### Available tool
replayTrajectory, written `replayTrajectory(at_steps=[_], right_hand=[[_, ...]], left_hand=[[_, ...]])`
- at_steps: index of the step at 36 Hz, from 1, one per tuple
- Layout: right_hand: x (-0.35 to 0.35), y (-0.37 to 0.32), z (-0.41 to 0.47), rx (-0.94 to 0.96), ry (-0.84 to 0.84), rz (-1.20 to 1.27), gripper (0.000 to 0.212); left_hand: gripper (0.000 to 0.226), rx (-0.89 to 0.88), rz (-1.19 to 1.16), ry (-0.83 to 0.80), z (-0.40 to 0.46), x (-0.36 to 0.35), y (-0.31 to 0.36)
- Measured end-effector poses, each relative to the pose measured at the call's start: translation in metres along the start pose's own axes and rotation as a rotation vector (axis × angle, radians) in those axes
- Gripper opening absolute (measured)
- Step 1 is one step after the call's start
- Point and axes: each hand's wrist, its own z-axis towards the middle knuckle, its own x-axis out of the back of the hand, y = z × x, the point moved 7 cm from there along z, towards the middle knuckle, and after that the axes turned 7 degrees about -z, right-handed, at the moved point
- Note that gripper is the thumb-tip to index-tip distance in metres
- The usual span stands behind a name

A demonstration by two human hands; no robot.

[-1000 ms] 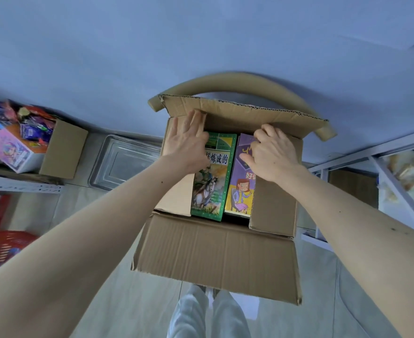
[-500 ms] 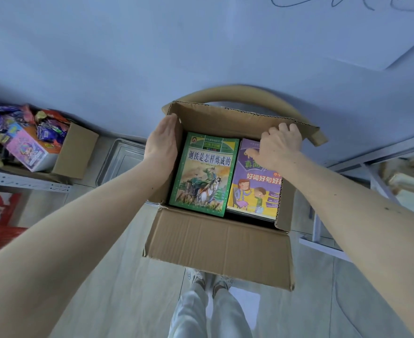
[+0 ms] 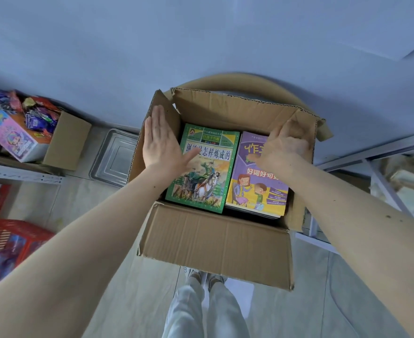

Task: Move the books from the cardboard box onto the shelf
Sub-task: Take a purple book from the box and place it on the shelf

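Pale blue wall fills the upper part of the view, and a light tiled floor [image 3: 137, 276] is seen below, where a cardboard box [image 3: 217, 242] stands open with its flaps turned outward. Two books are laid flat side by side inside it, face up. The left hand [image 3: 160, 145] is held flat against the inside of the box's left flap, its fingers [image 3: 156, 118] straight and together, pointing away from the person, while the thumb is stretched across the top left corner of the green book [image 3: 202, 172]; nothing is gripped by it. The purple and yellow book [image 3: 257, 189] lies just to the right of the green one, touching it along the edge. The right hand [image 3: 284, 147] is spread over the upper part of that book, its fingers [image 3: 290, 128] extended toward the box's right flap; whether they press the flap or merely hover cannot be told, as the hand is blurred. Behind the fingers of both hands, a curved tan tube [image 3: 245, 80] is seen past the far flap. Well to the left of the left fingers, a metal tray [image 3: 114, 157] rests on the floor, beside a smaller carton [image 3: 65, 142] of colourful packets on a metal shelf [image 3: 20, 175]. A red basket [image 3: 3, 240] is seen lower left. White metal shelving [image 3: 377, 167] stands to the right of the right fingers.
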Motion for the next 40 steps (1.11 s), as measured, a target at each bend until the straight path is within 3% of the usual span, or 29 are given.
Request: replayTrajectory(at_steps=[10, 22, 27, 32, 34, 37, 40], right_hand=[[-0.046, 0.011, 0.002, 0.129, 0.066, 0.087, 0.116], [-0.063, 0.012, 0.005, 0.189, 0.067, 0.137, 0.118], [-0.064, 0.012, 0.017, 0.204, 0.055, 0.162, 0.118], [-0.066, 0.008, 0.035, 0.255, 0.022, 0.209, 0.117], [-0.067, 0.005, 0.041, 0.279, 0.017, 0.196, 0.118], [-0.063, 0.004, 0.05, 0.279, 0.074, 0.17, 0.115], [-0.057, 0.002, 0.061, 0.295, 0.097, 0.151, 0.107]], left_hand=[[0.12, -0.173, -0.001, 0.027, 0.008, -0.019, -0.025], [0.109, -0.28, -0.034, -0.017, -0.001, -0.027, 0.035], [0.098, -0.362, -0.192, -0.103, 0.002, -0.039, 0.051], [0.082, -0.469, -0.498, -0.294, -0.01, -0.053, 0.085], [0.088, -0.52, -0.534, -0.336, -0.021, -0.059, 0.102], [0.111, -0.613, -0.405, -0.364, -0.039, -0.076, 0.125], [0.121, -0.584, -0.313, -0.383, -0.044, -0.093, 0.132]])
